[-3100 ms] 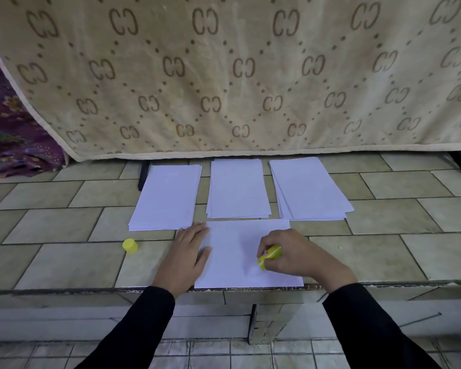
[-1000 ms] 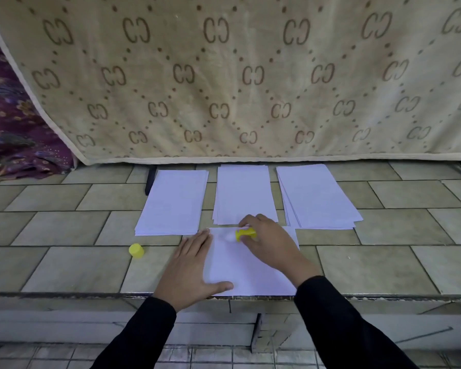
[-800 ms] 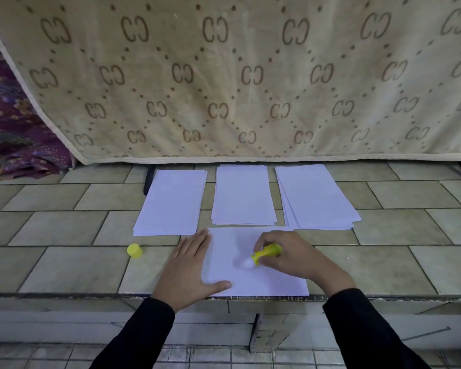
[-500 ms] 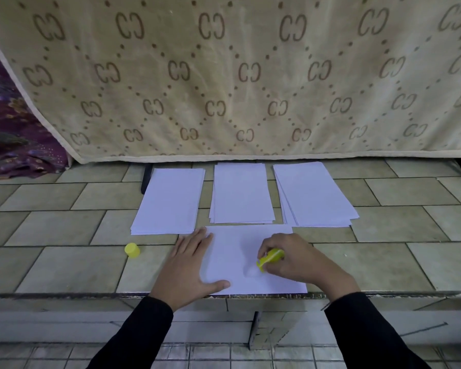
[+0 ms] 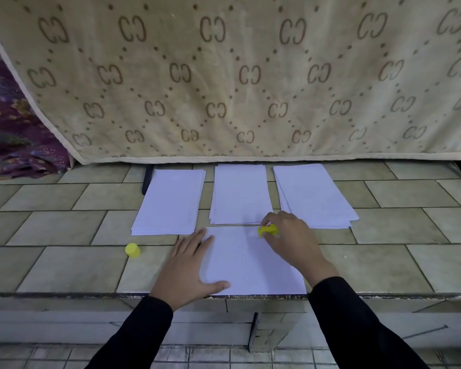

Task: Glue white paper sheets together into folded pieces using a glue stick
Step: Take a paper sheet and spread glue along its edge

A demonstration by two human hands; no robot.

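Within right hand (image 5: 290, 242), half-hidden glue stick (image 5: 268, 230)

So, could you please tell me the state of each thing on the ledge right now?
Glue stick: uncapped, held by right hand at far edge of sheet.
Cap: off, standing left of sheet.
Sheet: flat, unfolded, pressed by left hand.
Left hand: open, flat on sheet.
Stacks: three, lying flat behind sheet.

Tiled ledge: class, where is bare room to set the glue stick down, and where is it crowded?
Bare tiles lie right of the right stack and right hand gripping the glue stick; more lie left of the cap. Crowded middle: left stack, middle stack, sheet, left hand.
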